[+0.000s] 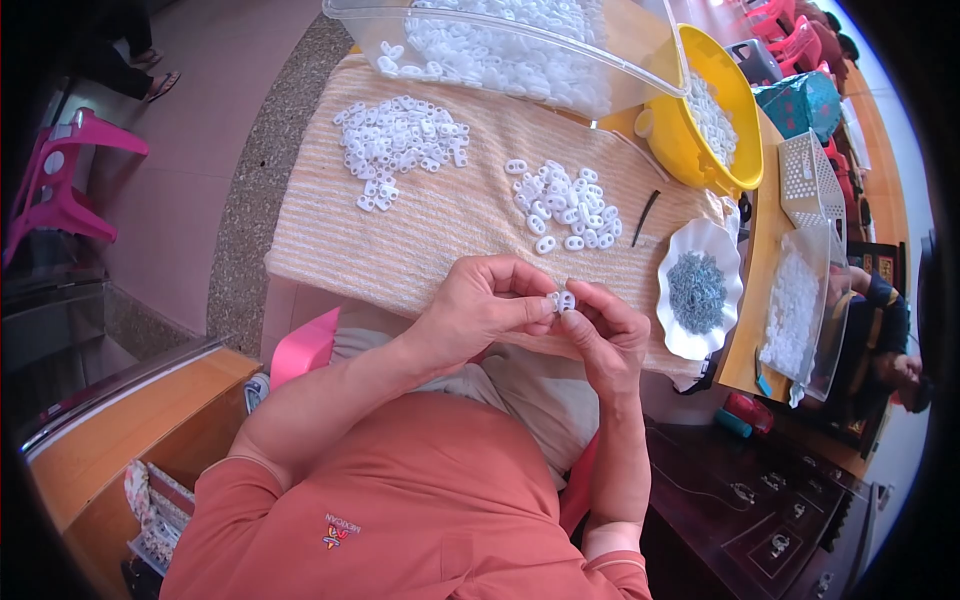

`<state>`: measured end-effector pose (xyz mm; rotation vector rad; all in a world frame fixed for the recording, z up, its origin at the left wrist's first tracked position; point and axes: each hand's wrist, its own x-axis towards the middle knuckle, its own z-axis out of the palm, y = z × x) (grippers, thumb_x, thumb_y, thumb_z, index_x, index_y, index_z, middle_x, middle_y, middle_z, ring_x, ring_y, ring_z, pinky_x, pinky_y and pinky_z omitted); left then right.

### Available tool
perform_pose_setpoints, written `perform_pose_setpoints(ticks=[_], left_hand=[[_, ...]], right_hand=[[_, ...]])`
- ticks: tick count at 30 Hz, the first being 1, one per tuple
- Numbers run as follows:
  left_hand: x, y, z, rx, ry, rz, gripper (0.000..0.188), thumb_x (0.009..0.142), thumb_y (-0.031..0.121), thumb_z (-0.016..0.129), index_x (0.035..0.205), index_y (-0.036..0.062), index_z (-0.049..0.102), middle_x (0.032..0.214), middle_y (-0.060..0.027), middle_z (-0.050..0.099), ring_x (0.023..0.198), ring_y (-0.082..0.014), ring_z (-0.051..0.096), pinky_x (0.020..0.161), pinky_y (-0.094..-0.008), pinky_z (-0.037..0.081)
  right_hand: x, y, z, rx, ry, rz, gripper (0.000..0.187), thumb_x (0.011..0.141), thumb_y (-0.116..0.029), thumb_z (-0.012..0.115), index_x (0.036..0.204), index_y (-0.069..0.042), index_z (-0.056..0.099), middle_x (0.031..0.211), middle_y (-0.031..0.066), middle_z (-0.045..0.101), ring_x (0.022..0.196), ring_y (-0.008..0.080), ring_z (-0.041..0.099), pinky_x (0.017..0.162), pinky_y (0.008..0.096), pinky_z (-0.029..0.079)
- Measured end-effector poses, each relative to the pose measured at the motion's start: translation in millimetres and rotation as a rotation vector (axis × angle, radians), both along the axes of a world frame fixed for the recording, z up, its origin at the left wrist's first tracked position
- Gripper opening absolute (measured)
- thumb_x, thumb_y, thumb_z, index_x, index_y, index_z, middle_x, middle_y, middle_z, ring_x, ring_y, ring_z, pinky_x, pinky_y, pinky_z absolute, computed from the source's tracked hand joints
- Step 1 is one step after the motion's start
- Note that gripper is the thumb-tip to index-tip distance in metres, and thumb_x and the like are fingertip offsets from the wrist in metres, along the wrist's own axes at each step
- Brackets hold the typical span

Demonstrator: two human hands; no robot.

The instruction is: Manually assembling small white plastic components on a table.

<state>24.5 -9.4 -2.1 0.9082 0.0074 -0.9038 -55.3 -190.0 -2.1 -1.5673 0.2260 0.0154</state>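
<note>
Over the near edge of the striped cloth, my left hand [490, 305] and my right hand [608, 328] meet, fingertips pinched together. Between them is a small white oval plastic piece with two holes [567, 301], gripped by my right thumb and forefinger. My left fingertips press at its left side, where a bit of white shows; whether that is a separate part is too small to tell. Just beyond my hands lies a loose pile of similar white two-hole pieces [570, 205]. A larger pile of white pieces [400, 138] lies farther left.
A clear plastic bin [500, 85] of white pieces stands at the back, beside a yellow basin [750, 165]. On the right are a white scalloped dish [678, 340] of small grey metal-looking parts and a thin black strip [646, 218]. A person [885, 320] sits farther right.
</note>
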Motion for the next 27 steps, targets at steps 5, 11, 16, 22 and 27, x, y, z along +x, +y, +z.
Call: perform_pose_setpoints(ticks=[5, 11, 16, 22, 27], left_hand=[[-0.8, -0.3, 0.2, -0.008, 0.020, 0.000, 0.015, 0.088, 0.003, 0.065, 0.102, -0.0007, 0.064, 0.088, -0.0079, 0.068, 0.080, -0.0124, 0.066, 0.072, -0.0265, 0.057], [-1.8, -0.5, 0.5, -0.035, 0.057, 0.009, 0.015, 0.088, 0.003, 0.066, 0.102, -0.0003, 0.064, 0.088, -0.0077, 0.068, 0.080, -0.0123, 0.065, 0.072, -0.0268, 0.057], [-3.1, -0.8, 1.7, -0.046, 0.077, 0.004, 0.019, 0.086, 0.002, 0.067, 0.105, -0.0035, 0.063, 0.090, -0.0086, 0.067, 0.080, -0.0119, 0.065, 0.071, -0.0230, 0.056], [-5.1, -1.0, -1.4, -0.085, 0.112, 0.006, 0.020, 0.086, 0.004, 0.068, 0.104, -0.0019, 0.064, 0.090, -0.0081, 0.068, 0.079, -0.0123, 0.066, 0.071, -0.0233, 0.056], [-5.3, -1.2, -1.9, -0.183, 0.203, -0.005, 0.018, 0.087, 0.006, 0.068, 0.104, 0.0011, 0.064, 0.089, -0.0066, 0.067, 0.080, -0.0127, 0.066, 0.072, -0.0242, 0.057]], right_hand=[[-1.0, -0.9, -0.7, 0.034, 0.017, -0.004, 0.031, 0.089, -0.004, 0.064, 0.118, 0.005, 0.059, 0.105, 0.0064, 0.064, 0.095, 0.0119, 0.060, 0.081, 0.0241, 0.049], [-1.7, -0.2, -1.3, 0.091, 0.030, -0.013, 0.032, 0.089, -0.004, 0.063, 0.119, 0.006, 0.059, 0.106, 0.0072, 0.064, 0.095, 0.0124, 0.061, 0.082, 0.0243, 0.049], [-3.1, -0.7, -4.4, 0.098, 0.022, -0.016, 0.032, 0.088, -0.003, 0.063, 0.119, 0.006, 0.059, 0.104, 0.0069, 0.065, 0.094, 0.0126, 0.061, 0.081, 0.0244, 0.049], [-5.1, -1.8, -7.2, 0.062, 0.002, -0.018, 0.031, 0.087, -0.002, 0.063, 0.117, 0.005, 0.061, 0.104, 0.0065, 0.065, 0.093, 0.0125, 0.062, 0.080, 0.0243, 0.050], [-4.6, 0.7, -5.2, 0.120, 0.012, -0.054, 0.030, 0.086, -0.001, 0.064, 0.115, 0.003, 0.062, 0.104, 0.0065, 0.065, 0.093, 0.0127, 0.062, 0.079, 0.0244, 0.050]])
